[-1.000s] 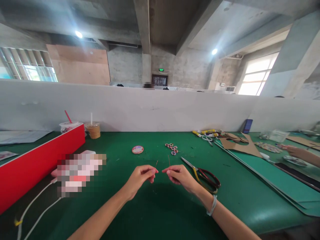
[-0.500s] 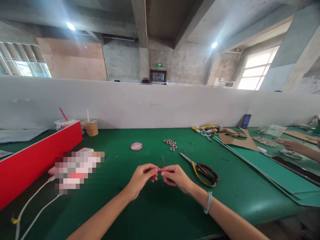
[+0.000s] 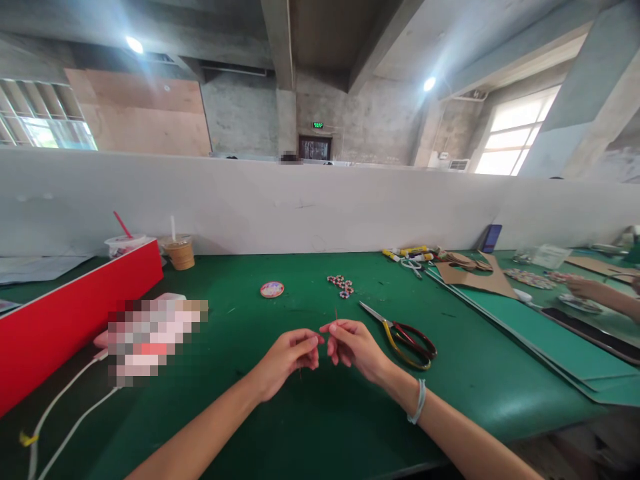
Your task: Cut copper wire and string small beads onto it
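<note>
Over the middle of the green table, my left hand (image 3: 291, 359) and my right hand (image 3: 356, 348) are held close together, fingertips slightly apart. Each has thumb and forefinger pinched. A thin reddish strand (image 3: 336, 314), wire or thread, pokes up from my right fingertips. Another thin bit hangs under my left fingers; whether it is the same strand I cannot tell. Scissors (image 3: 404, 337) with red and yellow handles lie right of my right hand, blades pointing away to the left. Beyond my hands are a small beaded piece (image 3: 341, 285) and a round, patterned disc (image 3: 273, 289).
On the left stand a red divider (image 3: 100, 313), a pixelated pink item with white cables, and a drink cup (image 3: 179, 253). Markers (image 3: 413, 253), cut cardboard (image 3: 483, 277) and green boards (image 3: 540, 333) lie to the right. Another person's hand (image 3: 587, 288) works at the far right.
My fingertips have drawn slightly apart, and my right fingers have shifted up. The strand that stood between my hands now shows above my right fingertips. The scissors and beads stay put.
</note>
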### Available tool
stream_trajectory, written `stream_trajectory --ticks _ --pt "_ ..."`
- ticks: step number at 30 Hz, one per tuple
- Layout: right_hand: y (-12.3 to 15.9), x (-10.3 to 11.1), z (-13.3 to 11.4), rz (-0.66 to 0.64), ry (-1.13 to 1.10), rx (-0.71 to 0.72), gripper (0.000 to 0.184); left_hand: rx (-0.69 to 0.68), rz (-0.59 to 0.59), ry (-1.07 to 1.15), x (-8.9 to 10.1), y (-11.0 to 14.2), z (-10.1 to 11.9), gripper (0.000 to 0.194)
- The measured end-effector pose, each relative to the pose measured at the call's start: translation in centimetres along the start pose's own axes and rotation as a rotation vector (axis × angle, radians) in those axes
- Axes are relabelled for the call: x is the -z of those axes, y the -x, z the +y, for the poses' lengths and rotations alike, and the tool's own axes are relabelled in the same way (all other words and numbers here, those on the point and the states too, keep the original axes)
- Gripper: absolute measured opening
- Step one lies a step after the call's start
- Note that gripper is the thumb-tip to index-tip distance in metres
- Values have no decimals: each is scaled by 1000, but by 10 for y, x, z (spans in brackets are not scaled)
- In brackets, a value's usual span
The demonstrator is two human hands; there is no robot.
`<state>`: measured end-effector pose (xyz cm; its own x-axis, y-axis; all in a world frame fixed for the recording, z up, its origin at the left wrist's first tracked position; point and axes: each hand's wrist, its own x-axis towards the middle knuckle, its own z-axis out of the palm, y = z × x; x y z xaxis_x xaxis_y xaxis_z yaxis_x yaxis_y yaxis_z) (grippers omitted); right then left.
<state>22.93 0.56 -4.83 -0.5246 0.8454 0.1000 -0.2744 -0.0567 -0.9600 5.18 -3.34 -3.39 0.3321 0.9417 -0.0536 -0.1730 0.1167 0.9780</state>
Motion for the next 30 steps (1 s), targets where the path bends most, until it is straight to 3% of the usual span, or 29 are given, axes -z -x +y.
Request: stream_trajectory --ticks 4,8,14,23,26,30 --pt "-4 9 -6 145 -143 19 33 26 -50 256 4 0 3 24" --pt "-6 17 -12 217 -197 39 32 21 -43 334 7 0 2 23" --pt "-8 22 -11 244 -178 121 29 35 -54 179 5 0 1 20" --pt "-9 26 -14 236 -110 127 27 74 -66 48 4 3 4 22" --pt "-5 25 -17 170 -18 68 28 85 -95 18 2 5 5 27" --pt "1 14 -16 -49 129 -57 27 68 -130 -73 -2 8 6 22"
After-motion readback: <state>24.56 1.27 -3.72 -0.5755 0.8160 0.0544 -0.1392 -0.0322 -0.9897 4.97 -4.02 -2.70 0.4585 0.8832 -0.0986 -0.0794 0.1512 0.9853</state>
